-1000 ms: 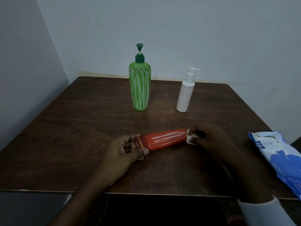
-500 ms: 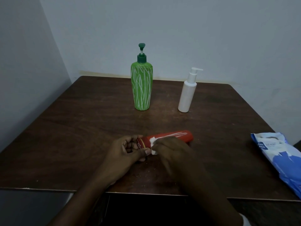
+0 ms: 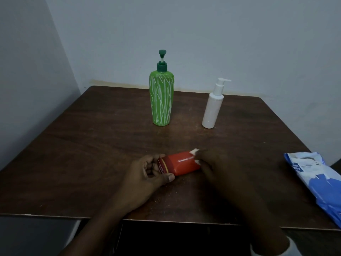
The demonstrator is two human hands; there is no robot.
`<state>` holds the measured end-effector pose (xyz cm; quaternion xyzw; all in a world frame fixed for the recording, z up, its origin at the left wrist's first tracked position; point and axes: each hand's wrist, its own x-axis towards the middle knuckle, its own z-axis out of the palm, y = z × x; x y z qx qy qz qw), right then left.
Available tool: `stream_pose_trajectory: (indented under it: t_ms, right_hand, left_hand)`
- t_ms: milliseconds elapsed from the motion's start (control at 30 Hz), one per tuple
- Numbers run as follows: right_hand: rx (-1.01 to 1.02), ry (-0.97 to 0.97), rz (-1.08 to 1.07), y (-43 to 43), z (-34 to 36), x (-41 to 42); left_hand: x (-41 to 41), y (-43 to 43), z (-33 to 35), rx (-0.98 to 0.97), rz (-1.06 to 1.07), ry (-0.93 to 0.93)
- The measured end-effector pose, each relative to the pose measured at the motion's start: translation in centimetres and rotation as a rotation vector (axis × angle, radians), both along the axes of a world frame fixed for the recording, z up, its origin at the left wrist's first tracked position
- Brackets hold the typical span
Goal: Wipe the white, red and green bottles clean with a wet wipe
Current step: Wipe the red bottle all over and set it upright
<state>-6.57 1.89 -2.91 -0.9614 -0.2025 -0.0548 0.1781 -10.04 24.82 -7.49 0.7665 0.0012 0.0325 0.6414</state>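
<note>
1. Red bottle [image 3: 181, 163] lies on its side on the table [image 3: 92, 145], near the middle of the front edge. Its banded cap end points left.
2. Left hand [image 3: 147, 174] grips the cap end: fingers curled round it, thumb pressed along the near side.
3. Right hand [image 3: 221, 169] is closed over the bottle's other end, pinching a white wet wipe [image 3: 195, 150] against it. Only scraps of the wipe show at the fingertips; the hand hides the rest, and the bottle's right end too.
4. Green bottle [image 3: 162, 100] stands upright toward the middle of the back edge, with white streaks on the body and a dark green pump on top. It is well apart from the hands.
5. White bottle [image 3: 212, 111] stands upright just right of the green one, not touching it. It is shorter and slimmer, with its pump spout pointing right.
6. Blue-and-white wipes pack [image 3: 317, 182] lies flat along the right edge, running toward the front right corner (its lower end appears to pass over the table's edge).
7. Pale specks [image 3: 166, 198] are scattered on the wood between the red bottle and the front edge.
8. A light sleeve [image 3: 295, 250] cuff shows at the right wrist.
9. Plain pale walls [image 3: 203, 34] meet behind the back left corner.
</note>
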Motion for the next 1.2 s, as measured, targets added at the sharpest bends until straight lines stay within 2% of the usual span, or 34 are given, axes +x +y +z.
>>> stream_pose_trajectory:
  t_ms: [100,167,367,433,533,633,733,867,1000,1200]
  right_hand:
    - [-0.032,-0.049,0.182,3.2,-0.3,-1.6]
    - [-0.001,-0.04,0.192,3.2,-0.2,-1.7]
    - [0.015,0.029,-0.208,-2.3,1.1,1.4]
    - [-0.061,0.104,-0.235,-2.2,1.2,1.2]
    - [-0.039,0.018,-0.111,0.5,1.7,0.0]
    - [-0.103,0.162,0.054,4.4,1.9,-1.6]
    - [0.001,0.052,0.173,6.1,1.8,-2.4]
    - [0.102,0.056,0.175,5.9,2.3,-1.7]
    - [-0.031,0.014,0.232,4.5,0.6,-3.3]
    - [-0.073,0.021,0.184,3.8,-0.7,-4.8]
  left_hand:
    - [-0.2,0.0,0.2,0.024,-0.009,0.003]
    - [-0.4,-0.1,0.4,0.014,0.001,0.008]
    - [-0.4,-0.4,0.4,0.011,0.002,-0.007]
    - [-0.3,-0.4,0.4,0.009,0.003,-0.005]
    - [-0.2,-0.4,0.2,0.021,0.007,-0.013]
    - [-0.2,-0.3,0.0,0.026,0.013,-0.004]
    - [-0.3,-0.3,0.2,0.034,0.006,-0.019]
    - [-0.3,-0.3,0.1,0.014,0.017,-0.029]
    - [-0.1,-0.3,0.0,-0.005,0.023,-0.006]
    - [0.0,-0.2,0.1,0.038,-0.006,0.006]
